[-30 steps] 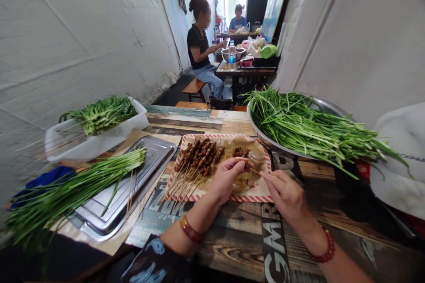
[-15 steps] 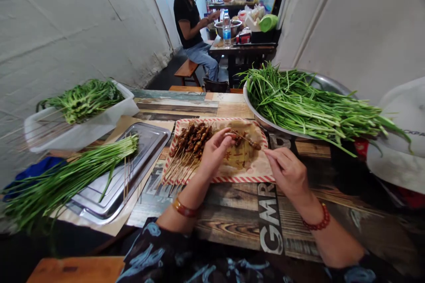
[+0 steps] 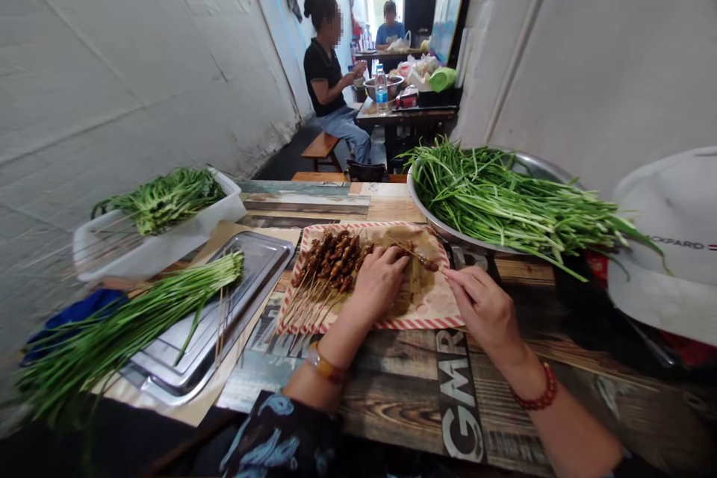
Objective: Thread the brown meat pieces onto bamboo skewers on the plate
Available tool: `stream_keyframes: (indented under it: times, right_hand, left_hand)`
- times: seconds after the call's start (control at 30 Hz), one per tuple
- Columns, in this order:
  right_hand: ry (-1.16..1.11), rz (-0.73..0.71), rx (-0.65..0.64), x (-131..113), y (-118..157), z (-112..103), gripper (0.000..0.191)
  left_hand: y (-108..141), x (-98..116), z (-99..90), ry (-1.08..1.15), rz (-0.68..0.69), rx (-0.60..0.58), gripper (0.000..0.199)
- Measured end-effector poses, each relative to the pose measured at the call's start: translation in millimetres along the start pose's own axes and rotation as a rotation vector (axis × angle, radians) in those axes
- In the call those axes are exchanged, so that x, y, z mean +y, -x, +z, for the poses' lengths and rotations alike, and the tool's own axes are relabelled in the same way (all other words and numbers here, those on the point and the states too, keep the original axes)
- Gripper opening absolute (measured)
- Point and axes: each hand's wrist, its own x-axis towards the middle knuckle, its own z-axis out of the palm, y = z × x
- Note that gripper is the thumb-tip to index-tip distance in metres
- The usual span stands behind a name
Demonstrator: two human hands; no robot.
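My right hand [image 3: 485, 308] pinches a thin wooden skewer near its lower end. Brown glazed pieces, which look like meat, sit on that skewer [image 3: 429, 264], slanting over the right half of a tray [image 3: 431, 318] with a red-and-white striped border. My left hand [image 3: 382, 282] reaches down onto the tray, its fingers curled over loose brown pieces; the fingertips are hidden, so I cannot make out what they hold. Left of it, a pile of loaded skewers [image 3: 330, 258] lies with bare sticks pointing toward me.
A metal basin [image 3: 417, 198] heaped with green chives [image 3: 520, 202] stands at right, beside a white cap [image 3: 666, 239]. At left are a metal tray [image 3: 263, 246] with a chive bundle [image 3: 140, 328] and a white bin [image 3: 224, 213] of leafy skewers. Two people sit farther back.
My left hand has gone from raised above the tray, fingers apart, down onto the loose brown pieces. My right hand keeps hold of the skewer. The camera view has tilted up.
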Motion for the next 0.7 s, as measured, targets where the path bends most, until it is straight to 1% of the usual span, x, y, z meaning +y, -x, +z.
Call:
stream_keyframes:
  times: [0.17, 0.3, 0.43, 0.5, 0.53, 0.63, 0.7]
  right_hand:
    - [-0.011, -0.005, -0.009, 1.0, 1.4, 0.5, 0.022]
    - [-0.017, -0.023, -0.020, 3.2, 2.9, 1.8, 0.024]
    - [-0.008, -0.028, -0.007, 3.1, 2.7, 1.9, 0.025]
    - [-0.010, -0.022, -0.006, 2.3, 2.1, 1.1, 0.025]
    - [-0.014, -0.017, -0.008, 2.0, 1.8, 0.6, 0.024]
    - [-0.027, -0.005, -0.015, 1.8, 1.5, -0.9, 0.022]
    - [-0.040, -0.006, -0.017, 2.1, 2.0, -1.5, 0.022]
  left_hand:
    - [0.8, -1.6, -2.4, -0.060, -0.015, -0.034, 0.018]
    - [2.8, -5.5, -0.4, -0.042, -0.014, -0.049, 0.023]
    - [4.1, -10.2, 6.4, 0.074, -0.010, -0.042, 0.024]
    - [4.6, -13.2, 7.4, 0.219, -0.042, -0.014, 0.023]
    - [4.9, -14.9, 6.7, 0.325, -0.076, 0.013, 0.022]
    - [6.0, -19.1, 0.7, 0.768, -0.214, 0.132, 0.020]
    - [6.9, -20.4, -4.6, 1.092, -0.326, 0.199, 0.023]
